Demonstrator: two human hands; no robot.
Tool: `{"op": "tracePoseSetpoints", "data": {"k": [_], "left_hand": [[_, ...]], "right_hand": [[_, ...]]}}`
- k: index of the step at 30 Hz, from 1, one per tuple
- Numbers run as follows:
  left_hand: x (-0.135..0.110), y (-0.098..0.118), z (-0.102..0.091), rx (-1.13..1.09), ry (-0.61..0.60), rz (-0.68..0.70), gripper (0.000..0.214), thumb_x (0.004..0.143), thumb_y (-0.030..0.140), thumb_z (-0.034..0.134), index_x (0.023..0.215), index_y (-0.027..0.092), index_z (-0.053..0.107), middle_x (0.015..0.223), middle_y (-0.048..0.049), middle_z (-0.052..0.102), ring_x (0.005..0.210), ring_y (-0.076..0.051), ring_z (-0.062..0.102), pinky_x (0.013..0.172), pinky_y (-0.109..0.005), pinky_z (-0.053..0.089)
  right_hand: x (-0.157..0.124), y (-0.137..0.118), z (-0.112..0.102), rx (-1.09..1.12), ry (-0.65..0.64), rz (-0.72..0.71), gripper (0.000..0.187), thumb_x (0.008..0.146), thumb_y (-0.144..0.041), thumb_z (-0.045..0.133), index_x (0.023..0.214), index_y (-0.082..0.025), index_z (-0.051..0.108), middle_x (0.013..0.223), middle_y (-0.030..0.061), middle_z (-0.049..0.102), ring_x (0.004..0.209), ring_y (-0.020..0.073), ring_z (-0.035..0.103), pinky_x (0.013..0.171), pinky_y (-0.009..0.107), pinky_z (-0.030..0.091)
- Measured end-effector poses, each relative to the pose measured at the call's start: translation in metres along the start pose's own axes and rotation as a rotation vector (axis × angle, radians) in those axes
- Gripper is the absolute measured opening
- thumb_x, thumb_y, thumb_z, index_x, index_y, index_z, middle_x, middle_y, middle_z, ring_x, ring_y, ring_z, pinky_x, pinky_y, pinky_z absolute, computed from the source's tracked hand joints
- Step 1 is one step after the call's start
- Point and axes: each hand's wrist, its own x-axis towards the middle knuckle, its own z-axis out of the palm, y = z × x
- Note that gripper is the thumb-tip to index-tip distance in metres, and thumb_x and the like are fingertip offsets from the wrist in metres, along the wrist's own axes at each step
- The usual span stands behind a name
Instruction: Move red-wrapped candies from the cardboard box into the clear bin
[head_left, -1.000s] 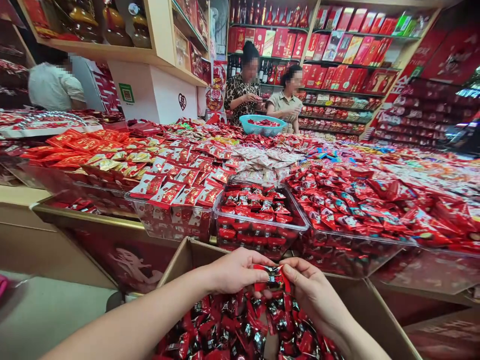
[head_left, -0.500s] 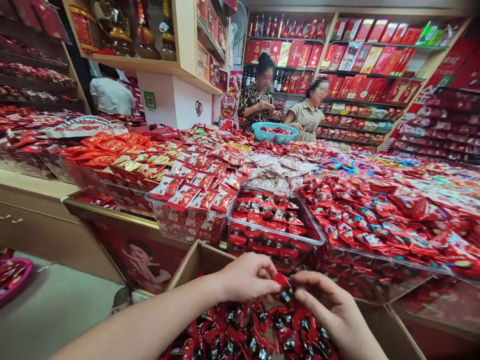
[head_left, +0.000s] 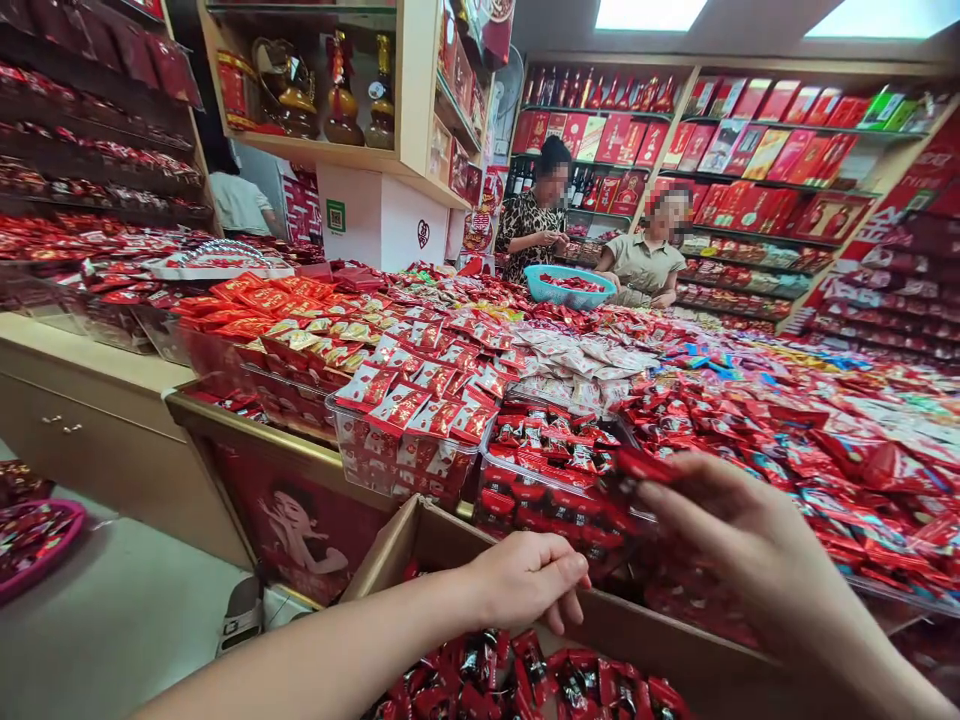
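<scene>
Between the thumb and fingers of my right hand point(head_left: 739, 520) is a red-and-black wrapped candy point(head_left: 636, 470), slightly blurred. It is up at the right front corner of a clear plastic bin point(head_left: 525, 470) filled with similar candies. My left hand point(head_left: 532, 580) hovers over an open cardboard box point(head_left: 450, 525), thumb against curled fingers. Whatever those fingers may hold is hidden. Loose red-and-black candies point(head_left: 525, 680) lie inside the box beneath my hands.
Red-and-white packets point(head_left: 405, 400) fill the bin on the left, and more red candies point(head_left: 720, 440) the one on the right. Behind the display, two people stand near a blue basket point(head_left: 570, 285). A pink basin point(head_left: 45, 540) is on the floor at left.
My hands were close together over the box, at a candy between them. Now my right hand has moved up and right to the bin with a candy; my left stays over the box.
</scene>
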Motion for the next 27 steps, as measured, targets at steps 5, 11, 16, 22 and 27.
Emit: {"op": "tracePoseSetpoints", "data": {"k": [5, 11, 16, 22, 27], "left_hand": [[-0.006, -0.009, 0.001, 0.425, -0.008, 0.016, 0.031, 0.076, 0.041, 0.039, 0.087, 0.018, 0.058, 0.073, -0.0024, 0.063, 0.060, -0.012, 0.055, 0.052, -0.020, 0.039], [-0.009, -0.007, -0.005, 0.664, -0.053, 0.095, 0.027, 0.072, 0.034, 0.044, 0.089, 0.023, 0.061, 0.075, -0.0016, 0.065, 0.064, -0.015, 0.057, 0.053, -0.021, 0.038], [-0.009, -0.006, -0.004, 0.699, -0.091, 0.102, 0.027, 0.069, 0.031, 0.048, 0.091, 0.024, 0.061, 0.077, -0.0011, 0.065, 0.064, -0.015, 0.057, 0.051, -0.020, 0.037], [-0.009, -0.010, -0.003, 0.729, -0.121, 0.099, 0.027, 0.068, 0.032, 0.050, 0.091, 0.024, 0.062, 0.077, -0.0011, 0.065, 0.068, -0.016, 0.058, 0.053, -0.021, 0.038], [-0.007, -0.015, -0.004, 0.762, -0.131, 0.084, 0.030, 0.068, 0.034, 0.048, 0.093, 0.024, 0.061, 0.081, -0.0016, 0.065, 0.071, -0.017, 0.058, 0.055, -0.022, 0.039]], "right_hand": [[0.066, -0.004, 0.044, -0.060, -0.207, -0.075, 0.013, 0.065, -0.027, 0.058, 0.071, -0.018, 0.051, 0.058, 0.0004, 0.060, 0.053, 0.0136, 0.056, 0.051, 0.025, 0.043], [0.084, 0.015, 0.078, -0.153, -0.366, -0.014, 0.010, 0.062, -0.021, 0.057, 0.068, -0.017, 0.049, 0.054, -0.0027, 0.057, 0.049, 0.0107, 0.052, 0.047, 0.022, 0.039], [0.084, 0.019, 0.080, -0.268, -0.430, -0.077, 0.010, 0.063, -0.023, 0.056, 0.070, -0.017, 0.051, 0.052, -0.0046, 0.052, 0.045, 0.0077, 0.044, 0.043, 0.020, 0.033], [0.085, 0.011, 0.079, -0.435, -0.469, -0.145, 0.015, 0.066, -0.030, 0.054, 0.063, -0.015, 0.056, 0.052, -0.0025, 0.053, 0.047, 0.0083, 0.044, 0.044, 0.020, 0.030], [0.086, 0.006, 0.084, -0.487, -0.464, -0.171, 0.014, 0.067, -0.030, 0.054, 0.068, -0.016, 0.058, 0.060, 0.0001, 0.059, 0.054, 0.0108, 0.049, 0.047, 0.021, 0.033]]}}
